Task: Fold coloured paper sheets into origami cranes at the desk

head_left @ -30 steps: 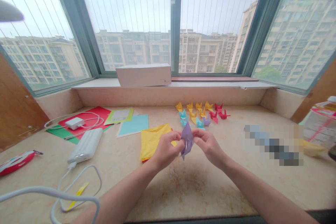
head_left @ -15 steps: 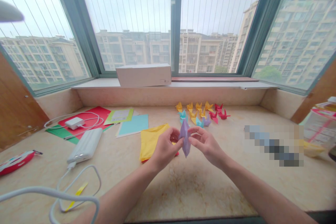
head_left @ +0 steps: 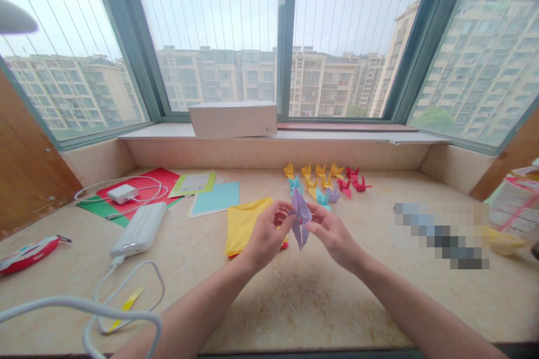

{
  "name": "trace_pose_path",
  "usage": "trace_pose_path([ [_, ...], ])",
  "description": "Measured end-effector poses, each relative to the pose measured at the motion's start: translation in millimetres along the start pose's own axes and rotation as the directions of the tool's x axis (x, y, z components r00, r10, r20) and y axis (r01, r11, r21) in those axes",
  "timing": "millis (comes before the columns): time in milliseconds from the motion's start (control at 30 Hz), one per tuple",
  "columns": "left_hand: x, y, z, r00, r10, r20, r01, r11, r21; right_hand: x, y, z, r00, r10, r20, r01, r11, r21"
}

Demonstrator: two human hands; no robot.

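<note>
Plain lilac folded paper [head_left: 300, 210]

Over by the window frame [head_left: 286, 33] a long white box [head_left: 233, 120] sits on the sill [head_left: 337, 136], apartment blocks [head_left: 219, 78] standing outside; down to the left I see a white power bank [head_left: 140, 230], a cable [head_left: 76, 304] looping in front of it, and a red-and-white pouch [head_left: 31, 255]

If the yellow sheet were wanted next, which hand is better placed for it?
Likely the left hand: it appears nearer the yellow sheet; the right hand sits farther away, across the purple paper both hold.
</note>
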State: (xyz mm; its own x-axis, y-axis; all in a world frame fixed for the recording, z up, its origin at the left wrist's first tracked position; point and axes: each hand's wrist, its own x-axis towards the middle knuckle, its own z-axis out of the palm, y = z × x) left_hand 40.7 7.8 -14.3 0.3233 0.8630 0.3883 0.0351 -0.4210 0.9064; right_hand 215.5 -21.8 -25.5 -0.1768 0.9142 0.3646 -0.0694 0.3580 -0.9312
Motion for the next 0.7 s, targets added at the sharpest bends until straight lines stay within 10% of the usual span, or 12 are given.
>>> trace_pose_path([
  [700, -0.1, -0.9, 1.6, 0.996, -0.01, -0.093, -0.001, 0.993, -0.12, -5.1, 7.6, 7.5, 0.991, -0.059, -0.118, 0.036, 0.981, -0.189],
])
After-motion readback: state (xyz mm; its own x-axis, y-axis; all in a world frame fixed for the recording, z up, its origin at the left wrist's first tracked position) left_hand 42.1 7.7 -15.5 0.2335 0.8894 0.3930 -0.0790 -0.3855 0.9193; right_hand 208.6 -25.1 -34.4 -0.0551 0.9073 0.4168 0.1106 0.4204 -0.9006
